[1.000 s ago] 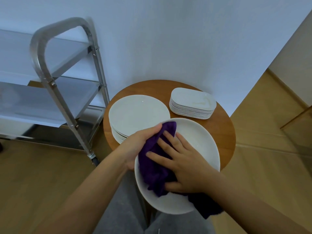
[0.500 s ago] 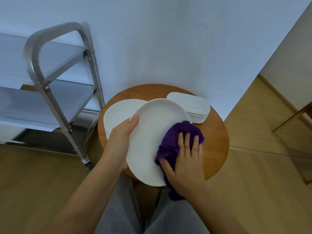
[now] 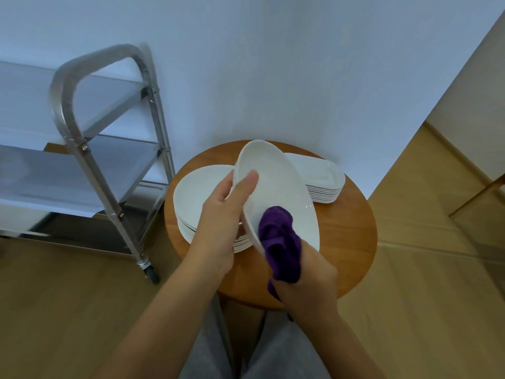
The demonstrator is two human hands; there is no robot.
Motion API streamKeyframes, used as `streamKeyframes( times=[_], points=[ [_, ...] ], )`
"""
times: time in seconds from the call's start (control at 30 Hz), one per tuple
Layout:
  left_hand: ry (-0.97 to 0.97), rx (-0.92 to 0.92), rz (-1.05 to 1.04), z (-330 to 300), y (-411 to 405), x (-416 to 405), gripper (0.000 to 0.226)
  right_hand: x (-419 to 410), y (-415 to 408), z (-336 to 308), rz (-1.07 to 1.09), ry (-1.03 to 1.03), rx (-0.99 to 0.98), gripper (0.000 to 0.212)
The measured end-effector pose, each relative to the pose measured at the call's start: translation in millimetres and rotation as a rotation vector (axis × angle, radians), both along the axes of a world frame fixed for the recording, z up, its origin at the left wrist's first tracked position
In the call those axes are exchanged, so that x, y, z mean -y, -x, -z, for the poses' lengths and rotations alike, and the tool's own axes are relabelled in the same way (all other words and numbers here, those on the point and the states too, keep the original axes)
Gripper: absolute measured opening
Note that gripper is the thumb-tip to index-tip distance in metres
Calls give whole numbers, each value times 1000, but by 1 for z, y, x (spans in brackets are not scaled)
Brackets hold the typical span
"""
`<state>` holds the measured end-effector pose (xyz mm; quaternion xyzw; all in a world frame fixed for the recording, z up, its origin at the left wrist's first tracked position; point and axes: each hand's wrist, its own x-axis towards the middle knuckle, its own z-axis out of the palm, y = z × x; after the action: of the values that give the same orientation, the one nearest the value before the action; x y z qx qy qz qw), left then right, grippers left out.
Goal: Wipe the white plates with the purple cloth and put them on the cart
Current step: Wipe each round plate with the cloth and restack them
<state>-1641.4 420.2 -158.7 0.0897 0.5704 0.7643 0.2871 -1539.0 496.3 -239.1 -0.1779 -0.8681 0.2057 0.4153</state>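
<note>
My left hand point(image 3: 221, 217) grips a round white plate point(image 3: 276, 184) by its left rim, thumb on the upper face, and holds it steeply tilted above the table. My right hand point(image 3: 306, 277) holds the purple cloth point(image 3: 281, 242) against the plate's lower edge; the cloth covers most of the fingers. Beneath lies a stack of round white plates point(image 3: 196, 198) on the round wooden table point(image 3: 347, 242). A stack of oblong white plates point(image 3: 322, 181) sits at the back right. The metal cart point(image 3: 79, 149) stands to the left.
The cart's shelves point(image 3: 35, 176) are bare steel, with a castor point(image 3: 151, 274) near the table. A white wall rises right behind the table. Wooden floor lies on both sides. My grey-trousered legs point(image 3: 276, 348) are under the table's near edge.
The plate has been tipped up from nearly flat to steeply tilted. My right hand with the cloth slid down to the plate's lower edge. My left thumb now lies on the plate's face.
</note>
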Motion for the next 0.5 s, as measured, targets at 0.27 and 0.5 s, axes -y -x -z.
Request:
streamKeyframes(
  times=[0.27,0.5],
  points=[
    [221,-79,-74,22,33,-17,54,-17,-26,-57,-152,1074,-236,68],
    [61,200,-165,39,44,-16,28,-27,-28,-42,-450,1283,-215,82]
  ],
)
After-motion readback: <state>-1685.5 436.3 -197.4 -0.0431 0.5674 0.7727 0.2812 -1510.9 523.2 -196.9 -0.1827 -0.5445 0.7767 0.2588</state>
